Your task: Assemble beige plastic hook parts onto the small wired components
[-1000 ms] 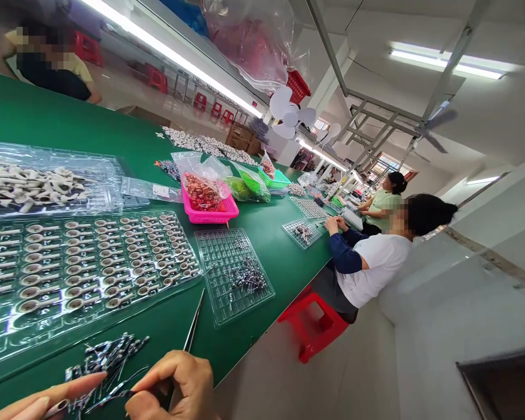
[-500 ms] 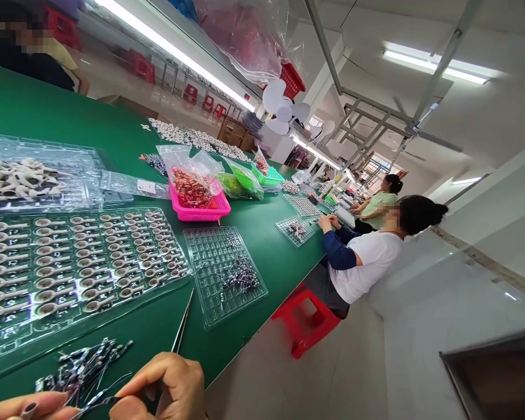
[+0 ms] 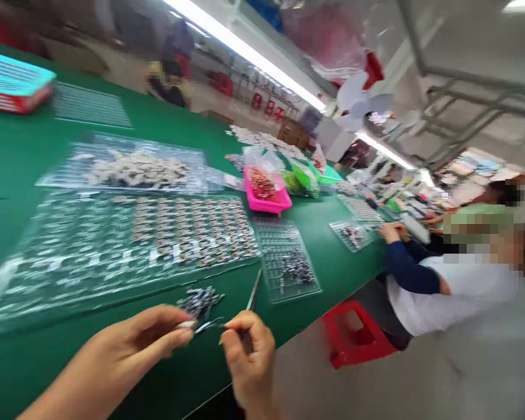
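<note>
The green bench (image 3: 328, 265) carries it all; the big tray (image 3: 83, 245), part filled with small pieces, lies beyond the hands; the left hand (image 3: 135, 344) pinches a white piece, the right (image 3: 251, 356) the near end of a thin wire; a metal pile (image 3: 201, 301) sits just past them; tweezers (image 3: 254, 290) slant out by the right hand; the white piece (image 3: 186, 324) meets the wire (image 3: 207, 325) between the hands, though whether it's threaded I can't tell; I'd hold the piece steady and work the wire gently, in line, lest it kink.
</note>
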Available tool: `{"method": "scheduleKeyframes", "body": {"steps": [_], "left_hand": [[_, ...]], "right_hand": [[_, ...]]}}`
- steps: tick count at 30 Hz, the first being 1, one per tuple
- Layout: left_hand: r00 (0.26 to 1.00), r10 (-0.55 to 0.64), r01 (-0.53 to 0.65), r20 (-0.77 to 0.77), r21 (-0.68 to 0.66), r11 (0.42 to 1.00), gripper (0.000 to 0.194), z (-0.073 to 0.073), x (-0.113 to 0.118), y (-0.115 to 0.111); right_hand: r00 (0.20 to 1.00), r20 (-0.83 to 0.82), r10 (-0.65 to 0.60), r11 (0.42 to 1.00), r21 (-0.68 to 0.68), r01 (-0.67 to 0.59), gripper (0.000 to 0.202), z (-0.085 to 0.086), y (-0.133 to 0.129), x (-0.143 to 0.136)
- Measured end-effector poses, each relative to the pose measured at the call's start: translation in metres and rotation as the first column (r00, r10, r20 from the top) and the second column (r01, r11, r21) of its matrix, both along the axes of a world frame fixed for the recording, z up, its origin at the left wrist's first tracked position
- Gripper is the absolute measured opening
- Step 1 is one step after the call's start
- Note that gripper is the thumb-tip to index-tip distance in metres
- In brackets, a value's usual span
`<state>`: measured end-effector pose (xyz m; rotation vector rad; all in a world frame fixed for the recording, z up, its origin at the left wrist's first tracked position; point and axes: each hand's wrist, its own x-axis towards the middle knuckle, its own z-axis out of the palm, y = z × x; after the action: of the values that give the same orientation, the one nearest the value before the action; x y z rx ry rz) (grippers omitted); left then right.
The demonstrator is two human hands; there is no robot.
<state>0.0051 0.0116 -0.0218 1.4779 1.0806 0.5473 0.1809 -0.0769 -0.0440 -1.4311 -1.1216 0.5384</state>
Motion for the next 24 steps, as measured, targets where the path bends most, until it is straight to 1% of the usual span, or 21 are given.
{"method": "scheduleKeyframes", "body": {"steps": [2,4,5,9,16,24], "left_hand": [[0.999,0.019,-0.021,0.048,0.041,0.999,0.039,0.018,0.002,0.001],[0.998,0.009,-0.012,0.069,0.044,0.999,0.032,0.025,0.005,0.001],[0.997,0.012,-0.015,0.07,0.043,0.999,0.028,0.026,0.005,0.001],[0.998,0.01,-0.013,0.066,0.051,0.999,0.022,0.024,0.004,-0.001],[0.998,-0.009,0.005,0.058,0.068,0.998,0.023,0.023,0.004,-0.003],[0.999,-0.007,0.004,0.047,0.07,0.998,0.023,0.026,0.004,-0.004]], "right_hand": [[0.999,0.048,0.02,1.0,0.008,-0.02,0.011,-0.002,-0.003,0.005],[0.996,0.08,0.032,0.999,-0.009,-0.031,0.011,-0.005,-0.004,0.009],[0.996,0.085,0.018,1.0,0.001,-0.018,0.01,-0.007,-0.005,0.01],[0.993,0.108,0.046,0.999,-0.006,-0.046,0.008,-0.01,-0.007,0.012],[0.98,0.184,0.075,0.997,-0.006,-0.075,0.009,-0.005,-0.006,0.01],[0.976,0.198,0.095,0.995,-0.024,-0.092,0.01,-0.001,-0.004,0.008]]}}
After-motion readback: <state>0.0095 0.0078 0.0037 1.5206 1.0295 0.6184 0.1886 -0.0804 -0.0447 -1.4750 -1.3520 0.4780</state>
